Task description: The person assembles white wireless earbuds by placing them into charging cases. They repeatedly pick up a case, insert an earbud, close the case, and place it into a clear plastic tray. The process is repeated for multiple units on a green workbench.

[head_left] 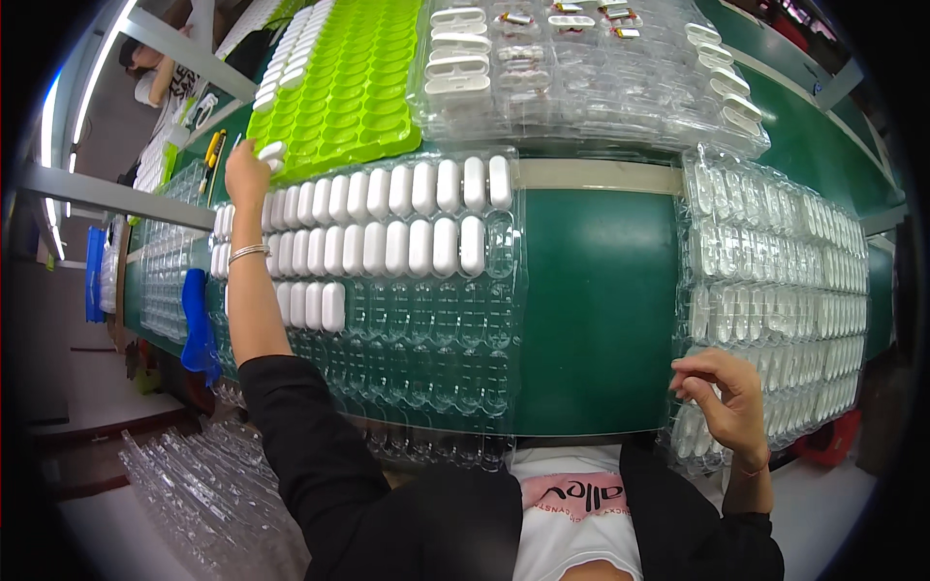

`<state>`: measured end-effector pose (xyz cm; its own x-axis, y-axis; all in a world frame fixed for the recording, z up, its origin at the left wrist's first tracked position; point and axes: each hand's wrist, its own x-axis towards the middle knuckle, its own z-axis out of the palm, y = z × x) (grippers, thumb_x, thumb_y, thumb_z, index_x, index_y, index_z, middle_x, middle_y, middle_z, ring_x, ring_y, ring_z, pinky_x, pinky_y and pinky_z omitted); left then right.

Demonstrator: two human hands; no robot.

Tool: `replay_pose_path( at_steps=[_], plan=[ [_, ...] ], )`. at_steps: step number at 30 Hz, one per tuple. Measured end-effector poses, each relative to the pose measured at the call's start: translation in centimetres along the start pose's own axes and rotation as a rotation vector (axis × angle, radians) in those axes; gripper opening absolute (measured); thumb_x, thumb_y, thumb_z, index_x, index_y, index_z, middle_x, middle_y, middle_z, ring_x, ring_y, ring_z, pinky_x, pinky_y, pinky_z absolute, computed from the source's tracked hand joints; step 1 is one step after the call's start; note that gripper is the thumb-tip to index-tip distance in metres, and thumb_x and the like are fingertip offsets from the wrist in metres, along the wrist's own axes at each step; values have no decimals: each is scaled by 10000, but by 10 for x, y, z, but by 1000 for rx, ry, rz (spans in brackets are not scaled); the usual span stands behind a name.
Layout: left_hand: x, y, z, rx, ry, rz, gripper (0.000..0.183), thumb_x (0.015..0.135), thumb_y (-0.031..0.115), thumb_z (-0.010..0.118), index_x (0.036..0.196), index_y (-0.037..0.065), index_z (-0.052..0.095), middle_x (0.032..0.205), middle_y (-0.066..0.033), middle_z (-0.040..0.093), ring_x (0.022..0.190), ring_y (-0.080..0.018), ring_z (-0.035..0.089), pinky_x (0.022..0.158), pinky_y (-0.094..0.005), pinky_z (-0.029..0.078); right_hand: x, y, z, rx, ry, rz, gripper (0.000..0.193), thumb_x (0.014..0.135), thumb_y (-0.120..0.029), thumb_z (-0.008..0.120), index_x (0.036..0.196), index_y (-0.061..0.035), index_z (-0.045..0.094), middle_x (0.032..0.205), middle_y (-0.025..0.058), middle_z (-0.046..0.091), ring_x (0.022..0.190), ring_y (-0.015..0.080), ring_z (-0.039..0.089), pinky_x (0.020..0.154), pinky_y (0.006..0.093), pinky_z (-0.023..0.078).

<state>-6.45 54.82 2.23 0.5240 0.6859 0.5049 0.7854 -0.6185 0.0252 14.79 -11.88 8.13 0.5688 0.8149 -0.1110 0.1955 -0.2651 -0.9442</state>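
My left hand [247, 176] reaches out to the near left corner of the bright green moulded tray [354, 126]. Its fingers are closed at a small white oval case [272, 152], which sits tilted against them. Below that forearm lies a clear plastic tray [426, 339], with rows of white oval cases [398, 248] in its far part and bare pockets nearer me. My right hand [722, 395] hovers at the near left edge of another clear tray [746, 310], filled with pale oval pieces. Its fingers are loosely curled, thumb apart, with nothing visible in them.
Farther back, stacked clear trays [591, 87] carry opened white cases and small wired parts. A blue strip [199, 324] and a yellow-handled tool [213, 150] lie at the left. Metal frame bars [116, 197] cross the left side. Clear trays [203, 499] are stacked low at left; another person [165, 73] sits beyond.
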Motion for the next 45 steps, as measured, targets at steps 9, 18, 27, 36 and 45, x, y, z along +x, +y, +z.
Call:
replay_pose_path(
  at_steps=[9,18,27,36,45],
  plan=[
    [-213,137,-147,-62,-376,-15,242,873,271,688,989,60,666,933,-115,696,877,-309,662,746,-411,505,-11,4,-5,23,-41,-20,188,872,46,603,1033,6,692,822,87,678,718,140,642,626,262,497],
    [-249,169,-177,-179,-19,38,294,894,49,653,1179,-23,645,1073,-159,691,842,-255,651,767,-330,524,-50,11,-48,-123,91,-231,220,844,24,696,1060,-16,703,880,93,709,770,182,670,682,300,512],
    [-342,310,-220,-1046,-190,75,367,715,-144,736,1061,-56,650,986,-133,644,924,-222,621,833,-337,527,-125,100,-243,-1132,807,377,161,842,-211,662,899,-65,701,854,120,699,784,310,661,715,406,507],
    [-355,348,-216,-1489,-354,-126,391,768,-132,696,1143,-83,597,1008,-139,621,958,-213,629,857,-334,544,-131,153,-278,-1051,721,114,155,827,-155,669,888,-13,667,895,133,666,874,266,640,754,373,496],
    [-360,377,-213,-1926,-748,-310,498,815,107,770,1218,-70,539,1063,-173,657,971,-284,675,875,-390,550,-56,24,-93,262,227,25,295,960,-185,626,1127,57,643,972,106,703,952,168,684,810,252,558]
  ],
)
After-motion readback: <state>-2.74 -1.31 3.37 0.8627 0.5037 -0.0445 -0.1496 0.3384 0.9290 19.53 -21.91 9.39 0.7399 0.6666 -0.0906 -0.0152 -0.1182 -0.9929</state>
